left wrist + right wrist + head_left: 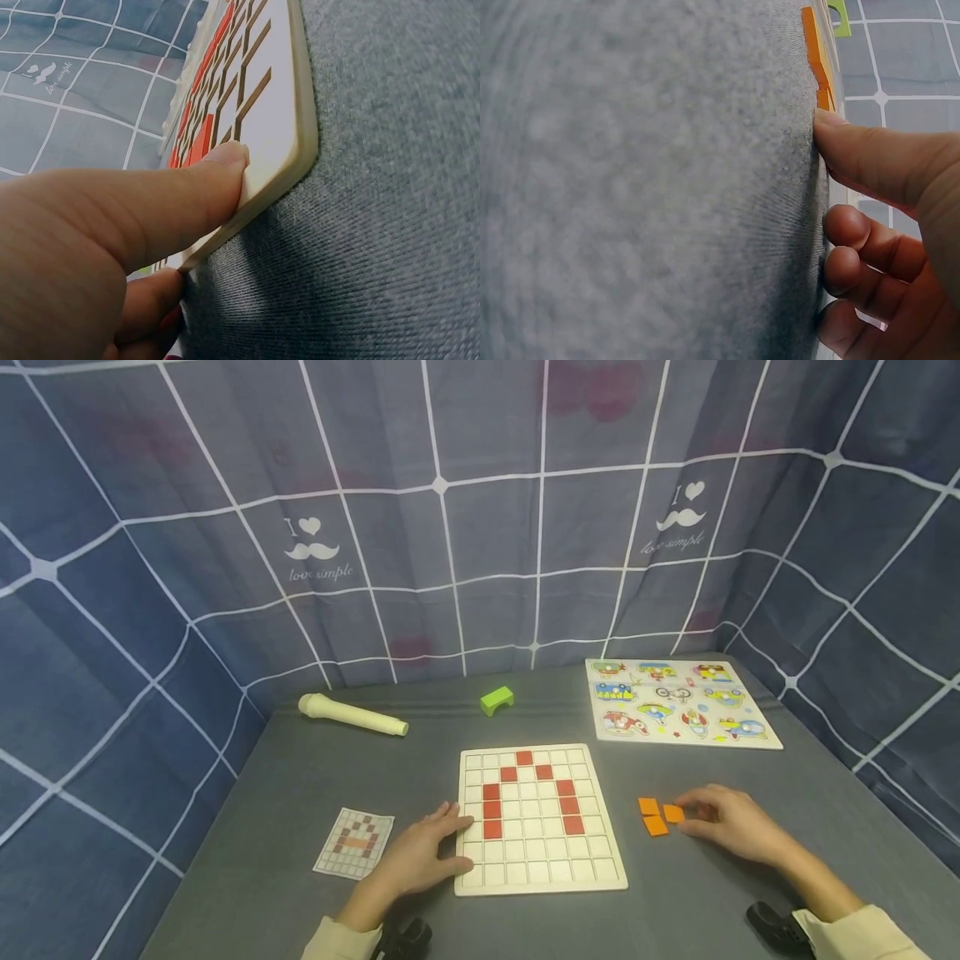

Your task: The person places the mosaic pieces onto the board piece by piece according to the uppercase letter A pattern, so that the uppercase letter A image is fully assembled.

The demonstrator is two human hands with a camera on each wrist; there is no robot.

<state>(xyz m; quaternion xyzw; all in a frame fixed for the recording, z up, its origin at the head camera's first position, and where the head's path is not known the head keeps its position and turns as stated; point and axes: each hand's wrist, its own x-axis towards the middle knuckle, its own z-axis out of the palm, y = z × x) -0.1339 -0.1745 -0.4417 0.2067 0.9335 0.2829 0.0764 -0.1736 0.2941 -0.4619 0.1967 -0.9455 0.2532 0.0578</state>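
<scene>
A white square grid board [525, 877] lies on the grey surface, with several red square tiles [524, 758] set in an arch pattern. My left hand [420, 852] rests at its left edge; the thumb [210, 180] lies on the board's top near a corner, the other fingers against its side. Right of the board are three orange square tiles, two of them, an upper tile [648, 807] and a lower tile [656, 826], lying together. The third orange tile [672, 813] is pinched between thumb and index finger of my right hand [731, 822], low at the surface.
A small pattern card [330, 860] lies left of my left hand. Further back are a cream toy microphone [352, 714], a green arch block [497, 699] and a picture puzzle board [660, 735] with vehicles. A tiled-pattern curtain [487, 543] hangs behind and at both sides.
</scene>
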